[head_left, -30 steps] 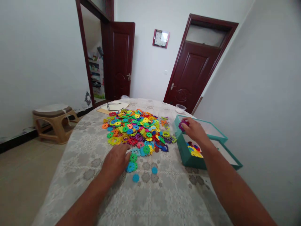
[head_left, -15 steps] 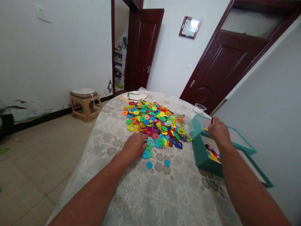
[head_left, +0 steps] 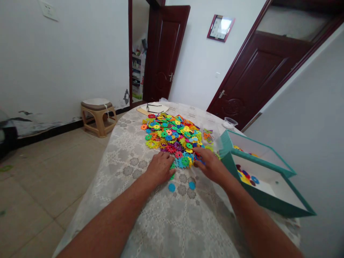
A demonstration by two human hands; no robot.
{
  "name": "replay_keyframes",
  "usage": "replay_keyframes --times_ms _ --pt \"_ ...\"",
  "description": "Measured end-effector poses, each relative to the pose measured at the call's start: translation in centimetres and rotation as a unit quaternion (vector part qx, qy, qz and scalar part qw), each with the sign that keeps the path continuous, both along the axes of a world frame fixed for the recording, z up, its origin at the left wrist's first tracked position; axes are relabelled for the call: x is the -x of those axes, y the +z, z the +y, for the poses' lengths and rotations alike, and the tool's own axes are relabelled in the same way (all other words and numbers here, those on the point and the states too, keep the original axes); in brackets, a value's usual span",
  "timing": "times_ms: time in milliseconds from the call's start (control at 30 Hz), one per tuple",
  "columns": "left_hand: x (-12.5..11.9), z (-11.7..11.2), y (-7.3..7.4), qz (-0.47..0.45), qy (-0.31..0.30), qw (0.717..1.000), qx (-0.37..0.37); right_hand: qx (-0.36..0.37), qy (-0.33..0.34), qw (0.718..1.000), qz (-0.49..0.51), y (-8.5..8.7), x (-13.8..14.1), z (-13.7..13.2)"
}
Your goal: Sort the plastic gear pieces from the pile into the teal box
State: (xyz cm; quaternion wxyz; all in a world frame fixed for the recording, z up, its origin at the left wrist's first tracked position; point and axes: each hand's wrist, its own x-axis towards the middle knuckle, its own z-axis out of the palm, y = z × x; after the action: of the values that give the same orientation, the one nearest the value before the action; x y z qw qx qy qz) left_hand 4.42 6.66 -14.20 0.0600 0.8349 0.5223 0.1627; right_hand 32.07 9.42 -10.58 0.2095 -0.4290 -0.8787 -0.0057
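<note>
A large heap of multicoloured plastic snowflake-shaped interlocking discs (head_left: 172, 136) covers the middle of the table. My left hand (head_left: 160, 168) lies palm down at the heap's near edge, over some green discs. My right hand (head_left: 211, 165) is beside it, with its fingers on the heap's near right edge, and I cannot see whether a disc is inside them. Two loose blue discs (head_left: 172, 187) (head_left: 191, 185) lie just below my hands. To the right stands an open teal box (head_left: 264, 204) with a white inside, holding a few coloured discs (head_left: 245, 175).
A lace-patterned tablecloth (head_left: 161, 222) covers the table, whose left edge drops to a tiled floor. At the far end lie glasses on paper (head_left: 154, 108). A clear plastic bowl (head_left: 229, 122) and a small clear bag of discs (head_left: 208, 136) stand nearby.
My right hand has moved left from the teal box to the heap. The reddish disc it held is no longer visible. More of the box's inside shows.
</note>
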Motion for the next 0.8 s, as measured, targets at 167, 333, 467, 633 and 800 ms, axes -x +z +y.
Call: replay_keyframes --times_ms 167,333,467,633,800 --pt "-0.2 -0.1 -0.4 0.005 -0.019 1.0 -0.023 0.032 0.01 0.998 -0.051 -3.8 4.9 -2.0" --pt "-0.4 -0.3 -0.5 0.011 -0.023 0.999 -0.039 0.087 0.0 0.996 -0.033 -3.7 4.1 -2.7" --pt "-0.6 -0.4 0.1 0.011 -0.017 0.999 -0.044 0.154 -0.02 0.984 0.087 -3.4 2.9 -2.7" --pt "-0.5 0.3 0.5 0.027 -0.018 0.999 -0.033 0.189 -0.064 0.967 0.159 -3.5 1.9 -2.0" --pt "-0.1 1.2 -0.1 0.035 0.012 0.998 -0.051 0.185 -0.064 0.966 0.166 -3.5 1.0 -1.5"
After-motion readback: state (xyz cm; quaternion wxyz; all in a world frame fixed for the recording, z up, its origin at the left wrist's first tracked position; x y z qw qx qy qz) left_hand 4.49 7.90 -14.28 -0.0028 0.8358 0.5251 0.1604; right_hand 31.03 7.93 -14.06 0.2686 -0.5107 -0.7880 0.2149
